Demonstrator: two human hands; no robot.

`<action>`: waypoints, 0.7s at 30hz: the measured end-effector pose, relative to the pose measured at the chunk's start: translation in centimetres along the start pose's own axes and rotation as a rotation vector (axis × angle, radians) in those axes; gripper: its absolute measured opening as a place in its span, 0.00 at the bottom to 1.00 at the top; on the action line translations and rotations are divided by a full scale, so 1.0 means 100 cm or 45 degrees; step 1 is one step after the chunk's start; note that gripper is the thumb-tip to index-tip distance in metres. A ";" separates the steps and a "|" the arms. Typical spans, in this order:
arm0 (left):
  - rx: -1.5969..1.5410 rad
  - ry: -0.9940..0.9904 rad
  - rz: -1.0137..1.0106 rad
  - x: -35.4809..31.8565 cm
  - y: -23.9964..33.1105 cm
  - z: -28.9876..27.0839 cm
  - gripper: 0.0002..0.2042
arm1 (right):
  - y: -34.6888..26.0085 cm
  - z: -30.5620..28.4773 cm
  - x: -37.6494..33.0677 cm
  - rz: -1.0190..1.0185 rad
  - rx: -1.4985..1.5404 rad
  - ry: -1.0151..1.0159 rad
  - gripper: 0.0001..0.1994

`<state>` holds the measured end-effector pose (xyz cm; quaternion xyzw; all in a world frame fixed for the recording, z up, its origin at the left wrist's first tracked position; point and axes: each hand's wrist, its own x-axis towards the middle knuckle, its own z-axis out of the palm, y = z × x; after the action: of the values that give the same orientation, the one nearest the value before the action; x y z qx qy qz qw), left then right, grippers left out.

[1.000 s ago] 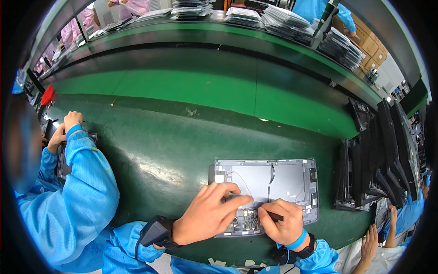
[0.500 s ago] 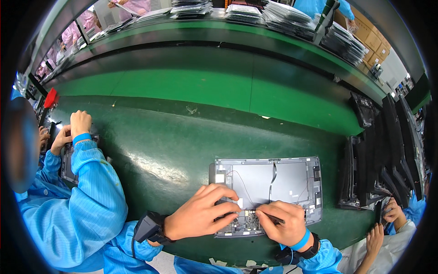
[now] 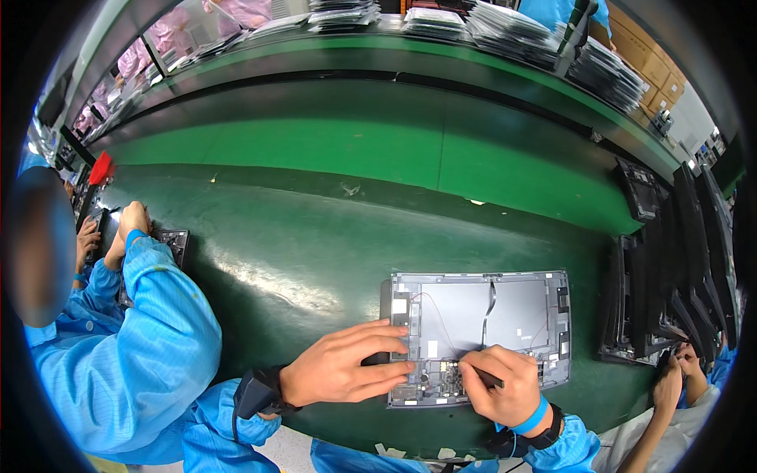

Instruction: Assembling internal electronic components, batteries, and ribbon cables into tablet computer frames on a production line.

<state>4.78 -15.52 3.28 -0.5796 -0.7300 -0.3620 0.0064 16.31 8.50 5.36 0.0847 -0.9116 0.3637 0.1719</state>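
Observation:
An opened grey tablet-like casing (image 3: pixel 465 311) lies flat on the dark green table, with a black ribbon cable (image 3: pixel 490 299) across its inner panel and thin red wires. Along its near edge runs a circuit board (image 3: pixel 445 377). My left hand (image 3: pixel 343 366) rests with fingers stretched out over the casing's left edge, gripping nothing. Pinched in my right hand (image 3: pixel 505 386) is a slim dark hand tool (image 3: pixel 487 377); its tip, over or against the board, is too small to make out.
Stacked black casings (image 3: pixel 662 284) stand at the right. Beside me on the left a co-worker's blue sleeve (image 3: pixel 169 307) reaches over another device (image 3: pixel 173 243). Another person's hands (image 3: pixel 678 374) work at the lower right. A shelf (image 3: pixel 347 51) holding stacks of flat packs spans the far side.
My left hand's fingers have straightened and lie flatter at the casing's left edge. My right hand stays over the board with the tool. The whole view has shifted slightly; co-workers' hands moved.

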 end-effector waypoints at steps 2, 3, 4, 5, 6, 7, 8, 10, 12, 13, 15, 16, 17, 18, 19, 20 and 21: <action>0.001 0.004 0.005 0.001 0.000 -0.002 0.10 | -0.001 -0.002 0.000 0.061 0.022 -0.059 0.07; 0.004 0.003 0.003 0.000 0.000 -0.002 0.10 | -0.002 -0.002 0.000 0.059 0.025 -0.059 0.07; -0.006 0.000 0.007 0.000 -0.002 -0.002 0.10 | -0.002 -0.002 0.001 0.037 0.018 -0.044 0.06; -0.019 -0.002 0.014 0.000 -0.003 -0.002 0.10 | -0.001 -0.002 0.001 0.017 0.007 -0.028 0.06; -0.019 -0.005 0.014 0.001 -0.004 -0.002 0.10 | 0.000 -0.002 0.000 0.019 0.008 -0.026 0.06; -0.010 -0.015 0.038 0.003 -0.005 -0.003 0.09 | 0.001 -0.002 -0.001 0.021 0.005 -0.026 0.06; 0.004 -0.026 0.058 0.003 -0.005 -0.005 0.09 | 0.001 -0.001 -0.001 0.020 0.007 -0.026 0.06; 0.038 -0.039 0.081 0.005 -0.006 -0.008 0.09 | 0.001 -0.001 -0.001 0.023 0.028 -0.027 0.06; 0.056 -0.047 0.116 0.009 -0.011 -0.007 0.10 | 0.002 -0.001 -0.002 0.037 0.032 -0.029 0.06; 0.053 -0.054 0.139 0.012 -0.015 -0.006 0.10 | 0.002 0.000 -0.002 0.034 0.029 -0.022 0.06; 0.067 -0.067 0.149 0.015 -0.016 -0.006 0.10 | 0.002 -0.001 -0.002 0.019 0.044 -0.015 0.06; 0.033 -0.072 0.132 0.015 -0.018 -0.005 0.09 | 0.002 -0.001 -0.002 0.022 0.048 -0.018 0.06; -0.007 -0.075 0.119 0.016 -0.020 -0.003 0.08 | 0.003 -0.001 -0.002 0.031 0.044 -0.022 0.06; -0.006 -0.076 0.120 0.016 -0.020 -0.001 0.08 | 0.003 -0.001 -0.002 0.031 0.045 -0.020 0.06; -0.054 -0.050 0.063 0.017 -0.020 -0.001 0.08 | 0.003 -0.001 -0.001 0.039 0.058 -0.025 0.06; -0.102 -0.024 0.010 0.019 -0.019 0.000 0.07 | 0.003 -0.002 -0.001 0.047 0.068 -0.026 0.06; -0.158 -0.047 -0.042 0.016 -0.020 0.000 0.07 | 0.004 -0.002 -0.001 0.044 0.065 -0.020 0.06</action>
<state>2.56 -14.24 2.92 -0.5734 -0.7155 -0.3961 -0.0490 16.32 8.93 5.25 0.0760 -0.9047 0.3891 0.1562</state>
